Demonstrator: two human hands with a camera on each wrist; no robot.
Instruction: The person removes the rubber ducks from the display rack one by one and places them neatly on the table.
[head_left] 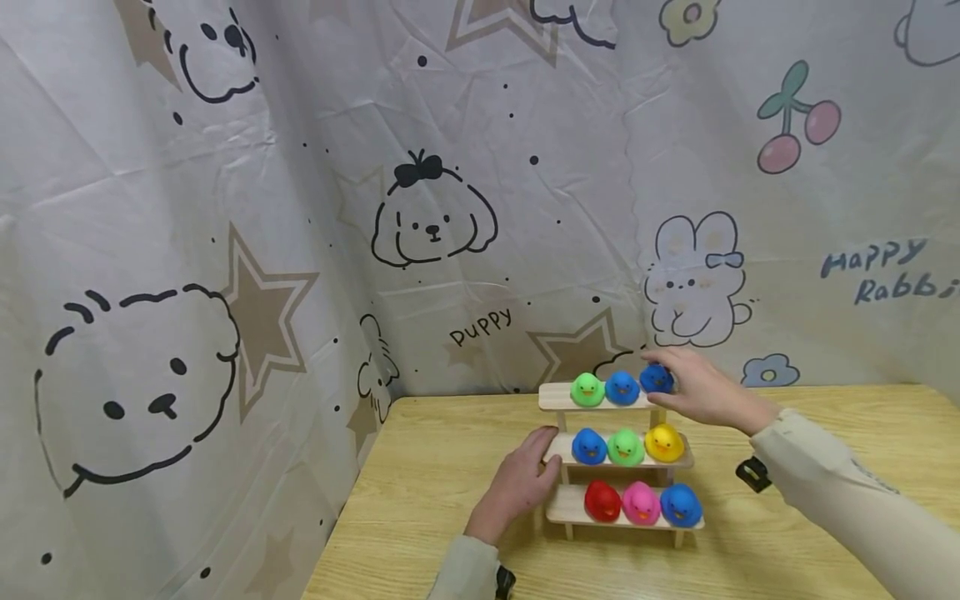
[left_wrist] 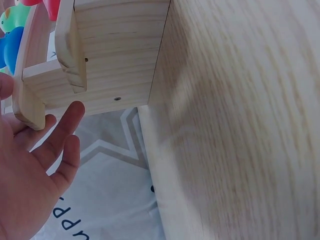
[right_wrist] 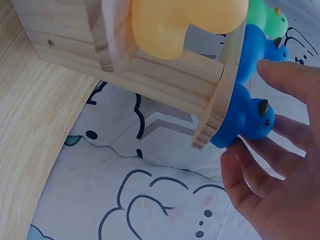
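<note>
A three-tier wooden display stand holds small rubber ducks in rows. My left hand grips the left end of its middle shelf. In the left wrist view the thumb lies on the duck side of that shelf end, with the other fingers under and beside it. At the right end of the top shelf, my right hand holds a blue rubber duck that sits on the board. Its fingers curl behind the duck and the thumb is on the near side, overlapping another blue duck.
Left on the top shelf is a green duck. The middle shelf carries blue, green and yellow ducks; the bottom has red, pink and blue ones. Below is a wooden table, backed by a printed curtain.
</note>
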